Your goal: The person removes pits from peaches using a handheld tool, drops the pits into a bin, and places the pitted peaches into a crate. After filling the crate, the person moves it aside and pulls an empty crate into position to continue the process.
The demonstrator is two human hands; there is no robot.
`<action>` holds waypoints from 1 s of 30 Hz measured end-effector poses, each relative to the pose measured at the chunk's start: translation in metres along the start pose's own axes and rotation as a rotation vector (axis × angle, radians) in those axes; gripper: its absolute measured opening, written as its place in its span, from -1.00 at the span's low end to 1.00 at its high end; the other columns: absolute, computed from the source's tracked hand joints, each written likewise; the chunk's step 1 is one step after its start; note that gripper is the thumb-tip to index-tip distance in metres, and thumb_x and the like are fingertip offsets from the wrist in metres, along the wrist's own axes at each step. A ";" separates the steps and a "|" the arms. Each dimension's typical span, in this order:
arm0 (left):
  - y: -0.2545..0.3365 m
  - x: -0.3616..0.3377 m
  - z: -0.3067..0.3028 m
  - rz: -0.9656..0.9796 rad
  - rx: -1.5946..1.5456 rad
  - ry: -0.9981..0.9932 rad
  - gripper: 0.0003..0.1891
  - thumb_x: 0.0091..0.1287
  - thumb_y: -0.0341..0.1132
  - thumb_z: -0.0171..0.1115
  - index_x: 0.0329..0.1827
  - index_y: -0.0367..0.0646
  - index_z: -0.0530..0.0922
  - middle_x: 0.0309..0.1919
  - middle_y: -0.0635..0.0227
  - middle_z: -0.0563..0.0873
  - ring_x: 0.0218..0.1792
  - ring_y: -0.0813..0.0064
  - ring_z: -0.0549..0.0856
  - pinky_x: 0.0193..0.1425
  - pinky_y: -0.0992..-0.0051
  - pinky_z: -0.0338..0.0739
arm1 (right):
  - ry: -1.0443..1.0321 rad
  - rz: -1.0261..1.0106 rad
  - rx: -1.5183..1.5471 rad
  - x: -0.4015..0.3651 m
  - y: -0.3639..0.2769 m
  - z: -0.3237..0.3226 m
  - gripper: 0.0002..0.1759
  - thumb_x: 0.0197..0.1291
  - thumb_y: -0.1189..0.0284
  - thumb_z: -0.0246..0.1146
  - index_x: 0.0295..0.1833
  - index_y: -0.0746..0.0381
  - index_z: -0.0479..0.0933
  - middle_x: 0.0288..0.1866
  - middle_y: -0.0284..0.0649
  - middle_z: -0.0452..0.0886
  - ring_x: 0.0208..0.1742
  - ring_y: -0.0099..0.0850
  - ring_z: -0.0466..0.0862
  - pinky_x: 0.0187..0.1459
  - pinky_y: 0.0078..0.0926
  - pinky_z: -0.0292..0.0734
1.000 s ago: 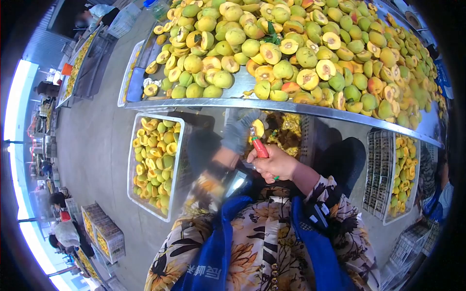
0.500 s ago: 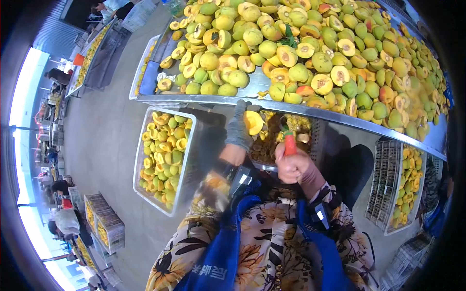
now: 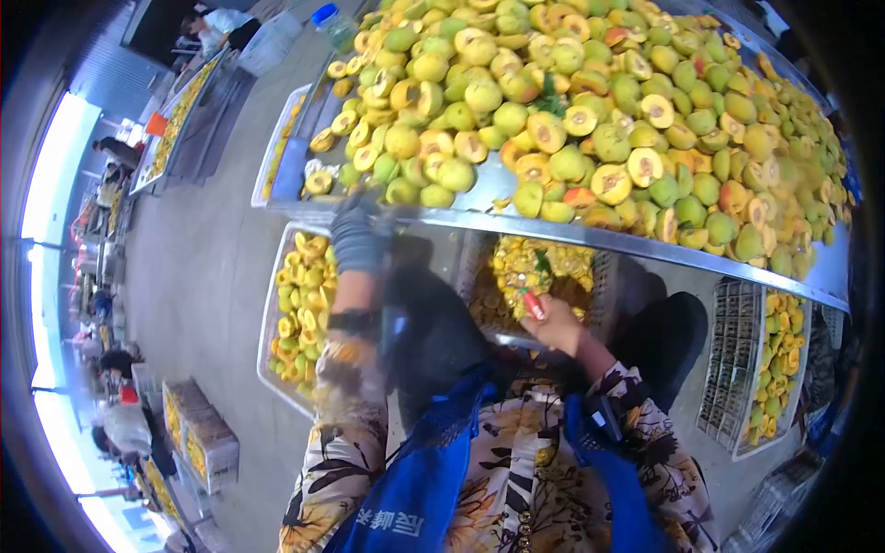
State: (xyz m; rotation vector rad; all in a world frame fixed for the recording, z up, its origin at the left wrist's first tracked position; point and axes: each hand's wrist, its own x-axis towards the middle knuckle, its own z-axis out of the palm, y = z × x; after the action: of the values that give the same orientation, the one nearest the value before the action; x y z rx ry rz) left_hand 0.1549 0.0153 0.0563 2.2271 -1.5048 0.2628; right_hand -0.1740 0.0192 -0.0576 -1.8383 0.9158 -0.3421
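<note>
My left hand (image 3: pixel 358 238), in a grey glove, is at the metal table's front edge, above the left crate of peach halves (image 3: pixel 304 286). Motion smears its fingers, and no fruit shows in it. My right hand (image 3: pixel 557 324) is closed around a small tool with a red handle (image 3: pixel 533 304); what kind of tool it is I cannot make out. Below that hand, a crate (image 3: pixel 601 286) under the table holds yellow scraps and pits. Halved yellow-green peaches (image 3: pixel 572 120) lie heaped on the metal table (image 3: pixel 590 238) in front of me.
A crate of peach halves (image 3: pixel 779 369) stands at the right, against a grey slatted crate (image 3: pixel 728 355). A blue-capped jar (image 3: pixel 332 26) stands at the table's far left corner. Other people work at fruit tables (image 3: pixel 180 115) and crates (image 3: pixel 201 433) along the left.
My left hand has swung left from the scrap crate to above the left crate, and the peach half it held no longer shows. My right hand has dropped slightly, still gripping the red-handled tool.
</note>
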 end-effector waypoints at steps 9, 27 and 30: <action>0.101 0.076 0.098 0.459 0.358 -0.405 -0.68 0.02 -0.24 0.15 -0.11 0.00 0.50 -0.35 0.22 0.66 -0.29 0.19 0.65 -0.23 0.28 0.54 | 0.081 0.265 -0.065 -0.021 -0.024 -0.025 -0.48 0.02 0.14 0.14 0.03 0.23 0.31 -0.19 0.08 0.52 -0.14 0.01 0.53 -0.12 -0.19 0.43; 0.161 -0.039 0.032 -0.690 -2.010 -0.463 -0.52 0.22 0.03 0.07 -0.03 -0.22 0.46 -0.22 0.21 0.60 -0.20 0.33 0.60 -0.12 0.37 0.56 | 0.395 0.089 -0.054 -0.011 -0.126 -0.057 -0.68 0.03 0.30 0.22 -0.21 0.28 0.36 -0.50 0.09 0.51 -0.39 0.06 0.54 -0.37 -0.18 0.44; 0.180 -0.044 0.016 -0.732 -2.005 -0.470 -0.58 0.23 -0.06 0.09 -0.05 -0.24 0.43 -0.29 0.19 0.60 -0.30 0.35 0.62 -0.19 0.43 0.55 | 0.430 0.064 -0.050 -0.012 -0.120 -0.046 -0.70 0.05 0.32 0.20 -0.23 0.30 0.32 -0.51 0.12 0.50 -0.38 0.08 0.53 -0.38 -0.13 0.42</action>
State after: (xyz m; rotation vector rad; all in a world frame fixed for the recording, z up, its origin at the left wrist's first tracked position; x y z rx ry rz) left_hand -0.0288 -0.0114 0.0700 0.8349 -0.2916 -1.3864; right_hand -0.1570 0.0215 0.0706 -1.8086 1.2810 -0.6977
